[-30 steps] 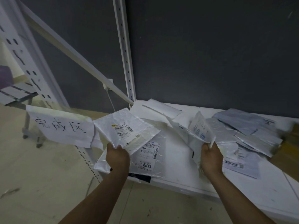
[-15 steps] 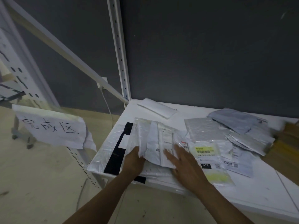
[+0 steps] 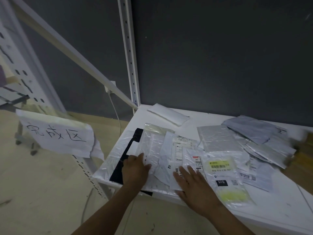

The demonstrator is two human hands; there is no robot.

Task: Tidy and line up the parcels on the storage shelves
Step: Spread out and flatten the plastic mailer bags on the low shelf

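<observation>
One handwritten paper sign (image 3: 57, 134) hung left of the white shelf (image 3: 271, 206), one slotted upright (image 3: 129, 53) behind it; left hand (image 3: 134, 168) and right hand (image 3: 193, 182) lay flat on overlapping parcels (image 3: 157, 145) at the shelf's front-left corner, each grip wide, holding nothing; one yellow-labelled parcel (image 3: 220, 167) sat just right; grey parcels (image 3: 254, 129) fanned beyond, too layered to count; something brown (image 3: 303, 150) blurred at the right edge.

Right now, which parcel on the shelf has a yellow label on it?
The clear mailer beside the right hand, at the front of the shelf. It alone carries a yellow barcode label, above a black 010 tag; the other labels look white.
</observation>
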